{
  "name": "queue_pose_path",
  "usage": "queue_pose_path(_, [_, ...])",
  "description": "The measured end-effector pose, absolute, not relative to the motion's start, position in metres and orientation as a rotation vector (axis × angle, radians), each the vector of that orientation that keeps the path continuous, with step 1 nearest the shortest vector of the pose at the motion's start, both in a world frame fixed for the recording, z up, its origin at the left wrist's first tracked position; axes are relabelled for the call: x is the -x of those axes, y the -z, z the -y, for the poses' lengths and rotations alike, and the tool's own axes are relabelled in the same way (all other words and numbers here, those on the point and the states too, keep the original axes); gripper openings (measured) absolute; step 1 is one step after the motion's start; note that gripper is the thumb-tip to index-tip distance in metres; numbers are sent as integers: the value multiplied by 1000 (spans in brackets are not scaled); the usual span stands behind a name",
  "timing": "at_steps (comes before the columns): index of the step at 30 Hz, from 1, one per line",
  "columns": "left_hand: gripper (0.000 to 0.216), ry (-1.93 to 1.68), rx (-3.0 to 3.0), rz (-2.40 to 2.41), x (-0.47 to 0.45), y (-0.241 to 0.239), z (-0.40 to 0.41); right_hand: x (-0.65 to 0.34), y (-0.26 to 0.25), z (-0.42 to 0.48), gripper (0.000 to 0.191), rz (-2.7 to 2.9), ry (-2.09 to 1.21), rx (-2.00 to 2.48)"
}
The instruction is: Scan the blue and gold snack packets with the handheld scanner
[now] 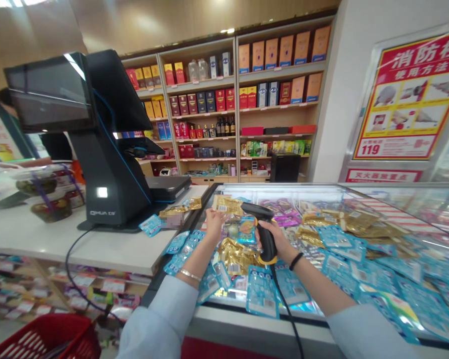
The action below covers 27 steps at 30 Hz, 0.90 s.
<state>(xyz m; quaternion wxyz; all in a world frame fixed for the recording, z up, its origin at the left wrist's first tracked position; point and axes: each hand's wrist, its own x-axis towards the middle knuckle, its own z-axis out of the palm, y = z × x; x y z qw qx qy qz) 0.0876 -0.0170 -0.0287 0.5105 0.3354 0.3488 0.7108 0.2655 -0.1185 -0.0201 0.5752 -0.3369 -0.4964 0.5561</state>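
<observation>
My right hand [279,238] is wrapped round the grip of a black and yellow barcode scanner [266,243], whose head points left. A black cord hangs from the scanner's base. With its fingers closed at the packet's near left edge, my left hand [214,223] holds a gold snack packet [227,205] just in front of the scanner head. A barcode label shows on that packet. Beneath my hands, a crumpled gold packet [236,257] and a blue packet [262,290] lie on the glass counter [232,304].
Many blue packets [377,271] and gold packets [370,222] cover the counter's right side; purple packets [284,212] lie behind the scanner. On the left stand a checkout terminal [114,174] and plastic tubs [50,199]. A red basket [48,334] is low left. Stocked shelves [205,114] line the back.
</observation>
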Motion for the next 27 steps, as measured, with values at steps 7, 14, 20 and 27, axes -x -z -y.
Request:
queue_pose_path(7, [19,-1834,-784,-826,-80,25,13,-267,16,121,34,1180,-1306,764])
queue_pose_path(14, [21,-1836,-812,-783,-79,26,13,-268,19,121,33,1205,-1300,764])
queue_pose_path(20, [21,-1814,-798,-807,-79,22,18,-268,19,121,33,1200,-1328,760])
queue_pose_path(27, [20,-1794,-782,-880,-81,16,25,-273,20,119,35,1201,-1381,746])
